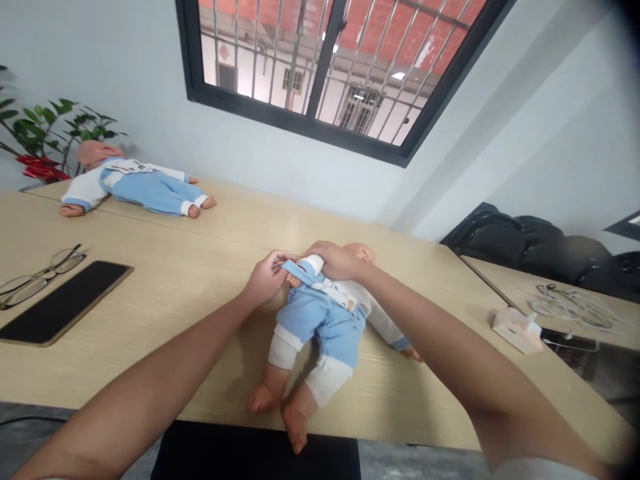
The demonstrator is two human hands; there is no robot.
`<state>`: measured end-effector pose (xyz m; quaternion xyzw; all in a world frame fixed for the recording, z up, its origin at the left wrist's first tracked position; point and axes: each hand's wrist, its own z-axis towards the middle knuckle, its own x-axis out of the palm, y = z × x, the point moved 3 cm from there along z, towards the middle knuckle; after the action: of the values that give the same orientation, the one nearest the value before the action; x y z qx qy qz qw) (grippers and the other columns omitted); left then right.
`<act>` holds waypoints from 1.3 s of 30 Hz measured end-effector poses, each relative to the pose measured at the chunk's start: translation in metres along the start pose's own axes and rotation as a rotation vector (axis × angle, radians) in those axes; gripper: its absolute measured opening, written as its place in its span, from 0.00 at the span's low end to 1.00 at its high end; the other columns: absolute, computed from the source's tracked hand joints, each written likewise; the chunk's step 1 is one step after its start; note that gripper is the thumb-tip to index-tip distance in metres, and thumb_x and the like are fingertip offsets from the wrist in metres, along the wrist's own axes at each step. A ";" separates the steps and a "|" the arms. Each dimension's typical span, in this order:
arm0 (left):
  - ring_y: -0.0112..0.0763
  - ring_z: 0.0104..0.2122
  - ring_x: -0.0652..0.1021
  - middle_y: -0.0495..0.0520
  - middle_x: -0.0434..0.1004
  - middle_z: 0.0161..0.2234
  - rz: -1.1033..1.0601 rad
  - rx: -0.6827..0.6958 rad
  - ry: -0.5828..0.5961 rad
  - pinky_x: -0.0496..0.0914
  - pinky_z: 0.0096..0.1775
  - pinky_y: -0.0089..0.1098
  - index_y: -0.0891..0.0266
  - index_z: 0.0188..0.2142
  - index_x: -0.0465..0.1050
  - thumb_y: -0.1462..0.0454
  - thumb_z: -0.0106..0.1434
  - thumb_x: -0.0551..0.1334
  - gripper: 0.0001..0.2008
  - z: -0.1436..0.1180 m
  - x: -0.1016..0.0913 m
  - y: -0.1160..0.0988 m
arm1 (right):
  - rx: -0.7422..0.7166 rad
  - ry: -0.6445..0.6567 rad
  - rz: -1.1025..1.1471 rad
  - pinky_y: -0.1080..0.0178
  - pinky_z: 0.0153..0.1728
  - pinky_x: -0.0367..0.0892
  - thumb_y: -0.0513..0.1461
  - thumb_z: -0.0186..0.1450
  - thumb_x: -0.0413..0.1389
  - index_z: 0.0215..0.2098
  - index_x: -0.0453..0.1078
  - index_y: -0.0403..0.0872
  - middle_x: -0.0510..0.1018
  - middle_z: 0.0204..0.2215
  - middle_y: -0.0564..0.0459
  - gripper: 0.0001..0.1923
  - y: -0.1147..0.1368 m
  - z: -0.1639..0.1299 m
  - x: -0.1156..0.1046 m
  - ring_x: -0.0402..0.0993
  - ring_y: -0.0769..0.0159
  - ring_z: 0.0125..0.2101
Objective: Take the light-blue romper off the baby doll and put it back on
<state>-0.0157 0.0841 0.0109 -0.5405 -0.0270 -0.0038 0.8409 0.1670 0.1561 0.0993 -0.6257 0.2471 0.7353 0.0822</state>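
A baby doll (285,387) lies on its back on the wooden table, feet toward me over the near edge. It wears blue trousers (320,323) with white cuffs and a white top with blue trim. My left hand (267,275) pinches the blue cuff (299,272) of the doll's sleeve, beside the doll's small hand. My right hand (334,260) is closed around the white part of the same sleeve, higher up the arm. The doll's head (361,252) is partly hidden behind my right hand. Its other arm (393,327) rests on the table under my right forearm.
A second doll (150,190) in similar clothes lies at the back left, near a potted plant (47,130). Glasses (45,273) and a black phone-like slab (65,300) are at left. At right are a white box (517,330), cables (570,307) and black chairs (535,250).
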 end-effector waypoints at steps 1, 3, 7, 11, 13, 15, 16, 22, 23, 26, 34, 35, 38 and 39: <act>0.37 0.48 0.82 0.59 0.83 0.46 -0.030 -0.018 -0.009 0.75 0.52 0.38 0.61 0.43 0.71 0.63 0.64 0.61 0.09 0.001 -0.001 0.001 | -0.013 0.015 -0.003 0.53 0.53 0.66 0.28 0.56 0.55 0.47 0.76 0.44 0.78 0.45 0.43 0.22 0.007 0.001 0.002 0.73 0.54 0.48; 0.36 0.46 0.82 0.58 0.83 0.45 -0.055 -0.044 -0.038 0.76 0.49 0.36 0.61 0.42 0.70 0.62 0.63 0.62 0.09 0.003 -0.003 0.001 | -0.008 0.018 0.075 0.53 0.56 0.64 0.30 0.60 0.53 0.47 0.76 0.45 0.77 0.48 0.42 0.19 0.021 0.004 0.002 0.72 0.55 0.51; 0.32 0.35 0.82 0.52 0.82 0.36 0.046 -0.060 -0.055 0.75 0.38 0.31 0.60 0.42 0.70 0.61 0.63 0.62 0.09 0.004 -0.008 0.001 | 0.135 0.001 0.315 0.58 0.51 0.66 0.40 0.70 0.51 0.40 0.76 0.44 0.77 0.41 0.46 0.12 0.041 0.013 0.001 0.73 0.58 0.45; 0.33 0.35 0.80 0.51 0.82 0.37 0.323 -0.020 -0.002 0.73 0.40 0.31 0.59 0.43 0.72 0.63 0.64 0.59 0.09 0.007 -0.016 0.001 | 0.297 0.073 0.445 0.65 0.33 0.63 0.49 0.66 0.58 0.34 0.75 0.44 0.74 0.29 0.54 0.15 0.045 0.025 0.007 0.68 0.65 0.31; 0.36 0.40 0.80 0.54 0.82 0.44 0.446 -0.005 0.025 0.72 0.45 0.34 0.58 0.44 0.74 0.64 0.64 0.60 0.09 0.009 -0.021 0.002 | 0.373 0.064 0.521 0.66 0.29 0.59 0.46 0.64 0.57 0.34 0.75 0.44 0.72 0.26 0.56 0.13 0.039 0.030 0.009 0.64 0.69 0.27; 0.39 0.42 0.80 0.55 0.82 0.45 0.488 -0.025 0.040 0.71 0.46 0.36 0.57 0.44 0.74 0.63 0.64 0.62 0.09 0.012 -0.025 0.005 | 0.457 0.037 0.567 0.67 0.27 0.58 0.42 0.63 0.57 0.33 0.74 0.44 0.72 0.25 0.56 0.09 0.031 0.033 0.010 0.62 0.70 0.25; 0.40 0.41 0.80 0.55 0.83 0.42 0.484 -0.048 0.048 0.71 0.45 0.36 0.56 0.43 0.75 0.61 0.64 0.63 0.08 0.013 -0.027 0.007 | 0.499 0.036 0.581 0.68 0.26 0.58 0.40 0.62 0.56 0.33 0.73 0.44 0.72 0.25 0.56 0.07 0.027 0.034 0.011 0.62 0.70 0.24; 0.36 0.20 0.78 0.50 0.76 0.20 0.417 -0.262 0.082 0.68 0.25 0.31 0.58 0.34 0.70 0.46 0.69 0.58 0.18 0.013 -0.033 0.017 | 0.648 0.138 0.555 0.68 0.24 0.58 0.37 0.62 0.54 0.27 0.69 0.45 0.72 0.22 0.54 0.06 0.011 0.043 0.017 0.62 0.71 0.22; 0.35 0.17 0.77 0.49 0.75 0.18 0.400 -0.296 0.101 0.67 0.23 0.31 0.58 0.33 0.69 0.43 0.70 0.54 0.22 0.011 -0.033 0.016 | 0.658 0.137 0.535 0.68 0.24 0.58 0.37 0.62 0.54 0.24 0.67 0.45 0.71 0.21 0.55 0.08 0.010 0.045 0.017 0.61 0.71 0.21; 0.36 0.15 0.76 0.50 0.75 0.17 0.356 -0.373 0.178 0.65 0.21 0.31 0.59 0.36 0.69 0.38 0.69 0.52 0.27 0.003 -0.028 0.010 | 0.690 0.136 0.495 0.67 0.23 0.55 0.39 0.62 0.56 0.20 0.64 0.45 0.66 0.17 0.57 0.14 0.009 0.050 0.018 0.57 0.71 0.19; 0.44 0.37 0.83 0.56 0.84 0.36 0.801 0.143 0.133 0.71 0.37 0.35 0.54 0.52 0.74 0.54 0.67 0.63 0.17 0.002 -0.018 -0.025 | 0.789 0.224 0.300 0.65 0.20 0.52 0.50 0.64 0.60 0.21 0.66 0.46 0.67 0.17 0.56 0.21 0.016 0.068 0.009 0.56 0.72 0.17; 0.44 0.40 0.83 0.57 0.84 0.40 0.810 0.204 0.183 0.72 0.41 0.35 0.54 0.52 0.76 0.55 0.68 0.62 0.16 0.003 -0.017 -0.028 | 0.800 0.219 0.284 0.64 0.20 0.53 0.49 0.65 0.59 0.21 0.66 0.45 0.68 0.17 0.55 0.21 0.015 0.071 0.007 0.57 0.72 0.17; 0.42 0.42 0.82 0.57 0.83 0.43 0.820 0.315 0.295 0.73 0.45 0.35 0.55 0.52 0.79 0.57 0.69 0.61 0.15 0.004 -0.019 -0.035 | 0.839 0.196 0.251 0.64 0.20 0.53 0.46 0.66 0.59 0.21 0.67 0.45 0.67 0.16 0.55 0.19 0.008 0.076 0.001 0.57 0.71 0.16; 0.40 0.41 0.82 0.56 0.83 0.41 0.810 0.339 0.315 0.73 0.45 0.35 0.54 0.52 0.80 0.57 0.68 0.61 0.16 0.004 -0.020 -0.038 | 0.861 0.187 0.235 0.64 0.21 0.54 0.46 0.65 0.59 0.21 0.67 0.45 0.67 0.16 0.55 0.19 0.003 0.076 0.000 0.57 0.71 0.16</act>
<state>-0.0372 0.0717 0.0463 -0.3555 0.3139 0.2474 0.8449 0.0989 0.1885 0.1074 -0.5659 0.6061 0.5103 0.2280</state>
